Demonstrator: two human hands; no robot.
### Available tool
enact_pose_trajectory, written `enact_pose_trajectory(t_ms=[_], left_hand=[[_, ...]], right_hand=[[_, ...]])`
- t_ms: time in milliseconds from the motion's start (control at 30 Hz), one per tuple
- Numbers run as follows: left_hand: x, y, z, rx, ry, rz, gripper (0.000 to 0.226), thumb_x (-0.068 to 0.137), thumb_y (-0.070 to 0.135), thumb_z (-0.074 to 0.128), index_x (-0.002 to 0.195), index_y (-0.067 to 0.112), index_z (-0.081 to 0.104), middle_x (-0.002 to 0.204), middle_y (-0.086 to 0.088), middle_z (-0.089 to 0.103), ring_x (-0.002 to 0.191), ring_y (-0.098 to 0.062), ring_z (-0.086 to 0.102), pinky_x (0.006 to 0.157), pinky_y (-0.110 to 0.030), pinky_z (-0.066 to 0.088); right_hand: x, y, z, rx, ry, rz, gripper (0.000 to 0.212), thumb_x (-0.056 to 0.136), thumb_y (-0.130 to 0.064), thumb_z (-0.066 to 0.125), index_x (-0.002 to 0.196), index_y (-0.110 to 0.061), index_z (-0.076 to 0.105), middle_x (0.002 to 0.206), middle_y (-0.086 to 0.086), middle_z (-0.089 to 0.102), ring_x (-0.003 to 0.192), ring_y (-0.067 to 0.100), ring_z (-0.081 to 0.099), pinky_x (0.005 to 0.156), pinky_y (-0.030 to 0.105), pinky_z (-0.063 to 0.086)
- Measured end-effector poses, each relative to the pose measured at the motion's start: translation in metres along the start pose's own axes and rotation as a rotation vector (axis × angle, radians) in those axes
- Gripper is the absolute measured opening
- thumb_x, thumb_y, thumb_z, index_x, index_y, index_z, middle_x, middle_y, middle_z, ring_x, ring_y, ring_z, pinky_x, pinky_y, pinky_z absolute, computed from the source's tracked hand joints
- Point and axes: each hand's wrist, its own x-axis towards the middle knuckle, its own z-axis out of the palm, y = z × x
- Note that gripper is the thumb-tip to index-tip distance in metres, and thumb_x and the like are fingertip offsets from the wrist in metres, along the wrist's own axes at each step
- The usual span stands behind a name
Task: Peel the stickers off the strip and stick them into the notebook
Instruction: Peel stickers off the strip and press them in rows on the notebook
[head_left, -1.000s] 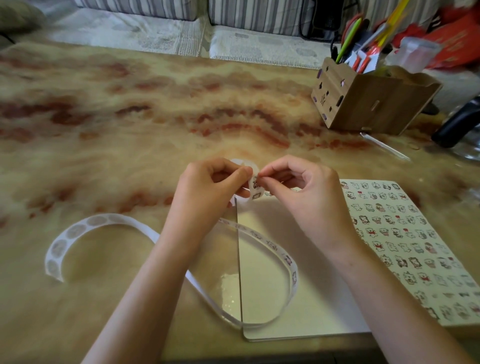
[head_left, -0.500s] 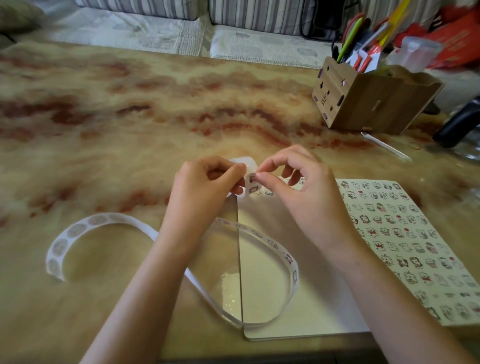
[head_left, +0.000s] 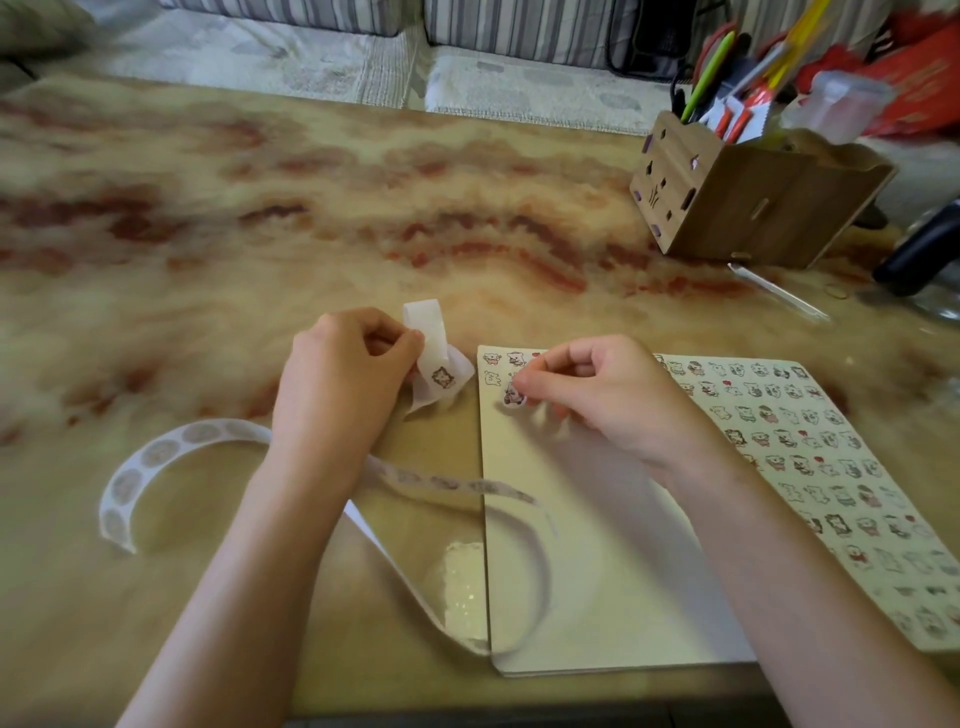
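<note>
Step in hand: sticking, not peeling. The right hand (head_left: 597, 400) has one small round white cartoon sticker (head_left: 514, 399) free of its backing. It holds it low at the 11 o'clock corner of the left page of the open cream-paged notebook (head_left: 571, 571), just under the few placed stickers (head_left: 500, 358). Whether the sticker touches the paper cannot be told through the blur; the shadow right under it suggests it is barely above or just landing. The thumb and forefinger pinch the sticker's edge and the other fingers are curled behind.

The left hand (head_left: 345, 384) sits at 9 o'clock of the notebook with its fingers curled. It pinches the long white paper backing strip (head_left: 425, 314) between thumb and fingers. The next sticker on the strip (head_left: 441, 375) shows just beside the thumb. The rest of the strip trails under the wrist: one loop lies toward 8 o'clock on the beige-and-red marbled tabletop (head_left: 260, 208), another crosses the notebook's 7 o'clock corner. The right-hand page (head_left: 805, 457), at 3 o'clock, is covered in sticker rows.

Next move, as a judgement: lay the sticker flat in line below the placed ones, press it down with a fingertip and let go without it clinging to the finger. Then go back to the strip for the next one. A brown wooden pen box (head_left: 753, 208) stands at 1 o'clock, well apart.
</note>
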Motion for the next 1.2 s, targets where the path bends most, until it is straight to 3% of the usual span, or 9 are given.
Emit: enact_pose_trajectory(t_ms=[200, 533, 867, 1000, 1200], left_hand=[[0.002, -0.001, -0.005, -0.03, -0.049, -0.017, 0.012, 0.086, 0.026, 0.065, 0.075, 0.024, 0.069, 0.067, 0.008, 0.07, 0.071, -0.013, 0.069, 0.077, -0.04, 0.057], [0.001, 0.0, -0.002, -0.057, -0.072, -0.013, 0.012, 0.087, 0.028, 0.064, 0.078, 0.023, 0.07, 0.064, 0.006, 0.069, 0.049, -0.005, 0.057, 0.065, -0.031, 0.055], [0.001, 0.0, -0.003, -0.057, -0.08, -0.009, 0.013, 0.088, 0.028, 0.063, 0.078, 0.024, 0.069, 0.063, 0.008, 0.069, 0.053, -0.003, 0.058, 0.07, -0.036, 0.056], [0.001, 0.0, -0.002, -0.055, -0.077, -0.009, 0.013, 0.087, 0.029, 0.063, 0.077, 0.024, 0.07, 0.06, 0.009, 0.068, 0.046, 0.003, 0.055, 0.067, -0.033, 0.056], [0.002, 0.0, -0.001, -0.06, -0.074, 0.002, 0.012, 0.087, 0.027, 0.063, 0.079, 0.022, 0.071, 0.057, 0.009, 0.067, 0.043, 0.005, 0.053, 0.063, -0.03, 0.054]], right_hand=[[0.004, 0.0, 0.008, -0.045, -0.001, -0.033, 0.011, 0.081, -0.01, 0.071, 0.071, -0.014, 0.071, 0.066, 0.001, 0.067, 0.048, 0.006, 0.049, 0.048, 0.015, 0.039], [0.005, 0.003, 0.014, -0.056, 0.029, -0.045, 0.009, 0.077, -0.011, 0.071, 0.069, -0.013, 0.074, 0.073, 0.011, 0.072, 0.052, 0.014, 0.045, 0.056, 0.024, 0.035], [0.006, 0.007, 0.017, -0.08, 0.065, -0.056, 0.009, 0.076, -0.012, 0.071, 0.068, -0.015, 0.073, 0.067, 0.005, 0.07, 0.049, 0.01, 0.043, 0.056, 0.024, 0.034], [0.008, 0.009, 0.02, -0.133, 0.098, -0.063, 0.007, 0.076, -0.015, 0.071, 0.07, -0.016, 0.073, 0.062, -0.004, 0.068, 0.042, 0.001, 0.043, 0.051, 0.022, 0.034], [0.01, 0.015, 0.024, -0.243, 0.164, -0.118, 0.005, 0.074, -0.021, 0.073, 0.07, -0.02, 0.072, 0.055, -0.011, 0.061, 0.047, 0.0, 0.046, 0.051, 0.02, 0.033]])
